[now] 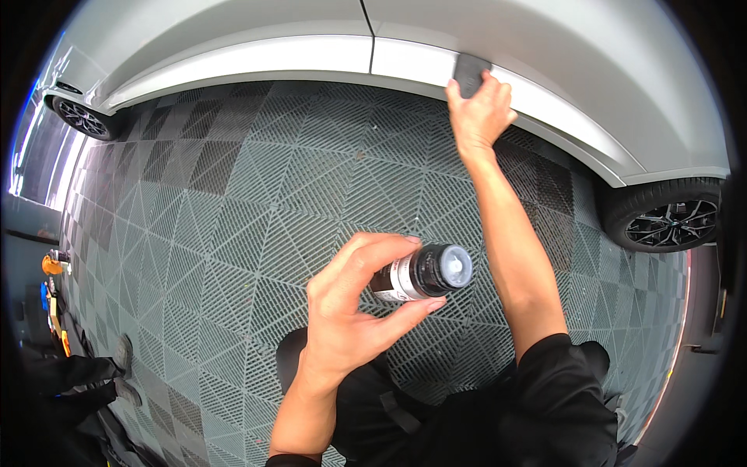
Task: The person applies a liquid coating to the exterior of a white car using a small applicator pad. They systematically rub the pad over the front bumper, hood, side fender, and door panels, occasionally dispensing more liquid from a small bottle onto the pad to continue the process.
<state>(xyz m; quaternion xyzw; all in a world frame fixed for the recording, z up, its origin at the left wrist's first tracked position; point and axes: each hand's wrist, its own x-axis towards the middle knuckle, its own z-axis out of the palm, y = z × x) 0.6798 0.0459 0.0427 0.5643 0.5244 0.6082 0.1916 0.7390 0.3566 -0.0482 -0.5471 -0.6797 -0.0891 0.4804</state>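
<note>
My left hand (350, 300) is closed around a small dark bottle (416, 274) with a pale label, tilted so its translucent dropper top points right. It hangs over the floor, well short of the car. Farther off, my right hand (484, 113) grips a dark grey applicator block (469, 74). The block rests against the bright lower sill (412, 62) of the silver car's door (467, 27), just right of a vertical door gap. My right thumb and fingers hold its near part, so some of the block is hidden.
Two black-spoked wheels, one at far left (80, 117) and one at right (671, 222), stand on grey slatted floor tiles (311, 179). At the left edge are another person's legs and shoes (124, 373), with small coloured items (53, 307) beyond.
</note>
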